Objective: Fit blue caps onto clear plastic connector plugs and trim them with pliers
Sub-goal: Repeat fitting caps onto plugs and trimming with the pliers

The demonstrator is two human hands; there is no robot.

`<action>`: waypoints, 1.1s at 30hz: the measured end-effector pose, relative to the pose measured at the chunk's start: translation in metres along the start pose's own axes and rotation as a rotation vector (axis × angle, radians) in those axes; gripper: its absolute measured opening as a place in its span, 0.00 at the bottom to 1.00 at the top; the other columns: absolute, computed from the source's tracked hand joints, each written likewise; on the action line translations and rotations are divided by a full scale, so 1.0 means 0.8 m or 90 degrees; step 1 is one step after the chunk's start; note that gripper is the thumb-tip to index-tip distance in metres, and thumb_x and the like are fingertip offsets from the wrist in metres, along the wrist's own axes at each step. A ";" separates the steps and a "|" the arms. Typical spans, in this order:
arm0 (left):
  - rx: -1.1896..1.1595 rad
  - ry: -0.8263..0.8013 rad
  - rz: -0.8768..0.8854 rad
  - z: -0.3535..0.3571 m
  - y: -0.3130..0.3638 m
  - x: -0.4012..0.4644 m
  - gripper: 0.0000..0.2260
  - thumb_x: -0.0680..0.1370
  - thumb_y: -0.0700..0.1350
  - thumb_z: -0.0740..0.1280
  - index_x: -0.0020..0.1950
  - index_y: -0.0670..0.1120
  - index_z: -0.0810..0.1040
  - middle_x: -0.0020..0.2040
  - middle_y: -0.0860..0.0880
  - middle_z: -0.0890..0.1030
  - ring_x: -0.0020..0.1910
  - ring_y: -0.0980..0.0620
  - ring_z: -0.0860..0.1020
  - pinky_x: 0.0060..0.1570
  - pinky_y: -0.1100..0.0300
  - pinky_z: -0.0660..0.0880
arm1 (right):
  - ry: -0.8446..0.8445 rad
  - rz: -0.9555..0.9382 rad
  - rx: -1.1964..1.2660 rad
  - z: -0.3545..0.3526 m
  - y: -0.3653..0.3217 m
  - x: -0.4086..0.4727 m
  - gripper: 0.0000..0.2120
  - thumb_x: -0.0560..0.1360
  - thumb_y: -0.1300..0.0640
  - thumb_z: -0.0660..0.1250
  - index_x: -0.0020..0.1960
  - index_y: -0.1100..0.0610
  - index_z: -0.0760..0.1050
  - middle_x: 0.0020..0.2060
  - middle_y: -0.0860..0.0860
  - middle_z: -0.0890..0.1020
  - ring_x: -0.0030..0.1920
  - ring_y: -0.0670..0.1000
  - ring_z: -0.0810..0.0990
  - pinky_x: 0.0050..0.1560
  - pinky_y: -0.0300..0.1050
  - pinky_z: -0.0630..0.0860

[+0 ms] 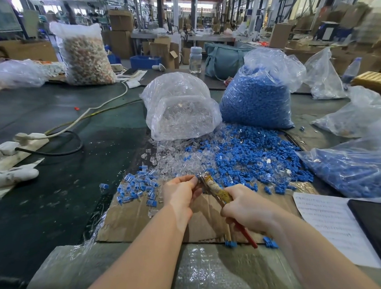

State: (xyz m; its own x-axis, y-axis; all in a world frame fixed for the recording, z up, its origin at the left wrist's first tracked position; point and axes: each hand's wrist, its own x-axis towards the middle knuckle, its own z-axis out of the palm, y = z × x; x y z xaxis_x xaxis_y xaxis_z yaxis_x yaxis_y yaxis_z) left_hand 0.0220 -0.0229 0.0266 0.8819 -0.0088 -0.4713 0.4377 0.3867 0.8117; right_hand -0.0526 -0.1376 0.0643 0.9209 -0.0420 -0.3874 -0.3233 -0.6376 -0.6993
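Loose blue caps (251, 154) and clear plugs (176, 149) are lying just beyond both hands. Right hand (244, 207) is gripping pliers (217, 191); left hand (180, 192) is pinching something tiny at their nose, hidden. Likely light, stiff, slippery; pinch by the sides.

The bag of clear plugs (180, 107) stands left of the bag of caps (257, 100), loose pieces spilling before both onto the cardboard sheet (131, 219). A power strip (25, 142) lies far left, a printed paper (332, 223) right.
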 end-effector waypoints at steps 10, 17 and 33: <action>0.294 0.112 0.225 -0.034 0.000 0.017 0.08 0.77 0.37 0.64 0.52 0.45 0.80 0.40 0.48 0.81 0.31 0.53 0.75 0.30 0.59 0.72 | 0.338 0.047 -0.188 -0.008 0.038 0.026 0.18 0.71 0.47 0.70 0.54 0.57 0.72 0.51 0.54 0.76 0.56 0.55 0.75 0.56 0.50 0.73; 0.683 0.106 0.428 -0.056 0.000 0.024 0.15 0.79 0.36 0.59 0.65 0.44 0.74 0.61 0.48 0.73 0.45 0.59 0.72 0.42 0.72 0.66 | 0.377 0.133 -0.393 -0.021 0.081 0.039 0.29 0.72 0.36 0.63 0.65 0.54 0.67 0.60 0.55 0.72 0.63 0.56 0.69 0.59 0.49 0.68; 0.775 -0.330 0.579 -0.036 -0.058 -0.029 0.11 0.74 0.52 0.68 0.54 0.50 0.81 0.40 0.62 0.70 0.45 0.61 0.66 0.48 0.71 0.65 | 0.491 -0.069 -0.449 -0.001 0.077 0.035 0.16 0.78 0.53 0.62 0.65 0.52 0.71 0.59 0.50 0.73 0.59 0.52 0.69 0.61 0.45 0.67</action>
State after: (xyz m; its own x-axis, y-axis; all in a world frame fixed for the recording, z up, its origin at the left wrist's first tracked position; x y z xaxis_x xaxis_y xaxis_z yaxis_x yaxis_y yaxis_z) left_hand -0.0242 -0.0140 -0.0102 0.7652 -0.5915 0.2542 -0.5911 -0.4892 0.6413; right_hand -0.0465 -0.1791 0.0108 0.9067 -0.2786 0.3165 -0.2592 -0.9603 -0.1028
